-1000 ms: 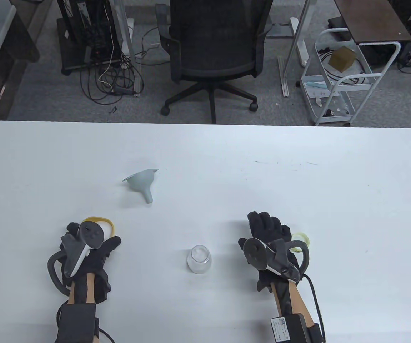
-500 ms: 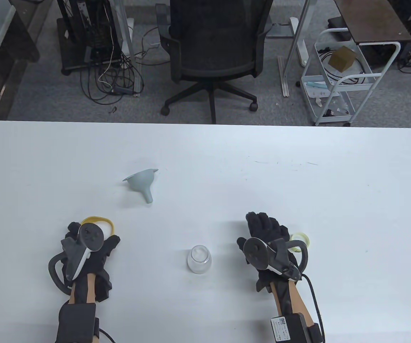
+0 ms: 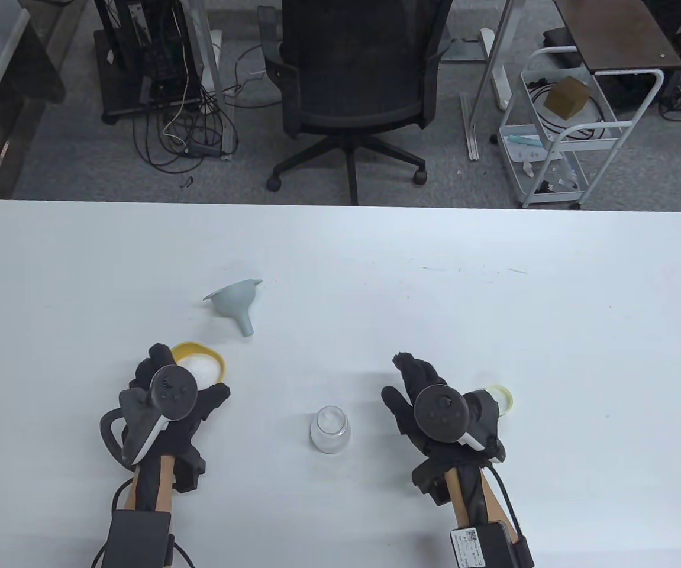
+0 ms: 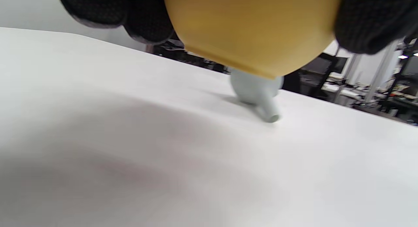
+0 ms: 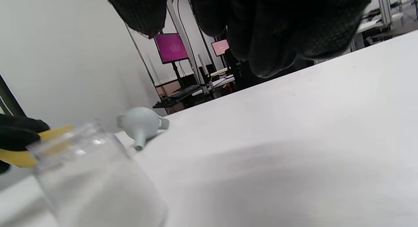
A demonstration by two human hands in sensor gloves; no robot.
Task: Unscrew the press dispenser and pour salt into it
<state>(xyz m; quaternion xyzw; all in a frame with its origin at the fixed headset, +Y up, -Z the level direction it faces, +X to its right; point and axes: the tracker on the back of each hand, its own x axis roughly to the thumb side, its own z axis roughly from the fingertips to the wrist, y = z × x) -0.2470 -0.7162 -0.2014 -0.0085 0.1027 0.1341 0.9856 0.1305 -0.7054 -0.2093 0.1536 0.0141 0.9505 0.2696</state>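
White table (image 3: 494,296) bears open jar (image 3: 329,430); left hand (image 3: 168,414) holds yellow bowl (image 3: 198,362), seemingly salt-filled.

Yellow bowl (image 3: 216,358), white salt (image 3: 203,370); grey funnel (image 3: 235,302); clear jar (image 3: 329,429)

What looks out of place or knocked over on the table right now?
The grey funnel lies tipped on its side, spout toward the person, not standing in the open glass jar. The left hand holds the yellow bowl of white grains off the table. No spill shows.
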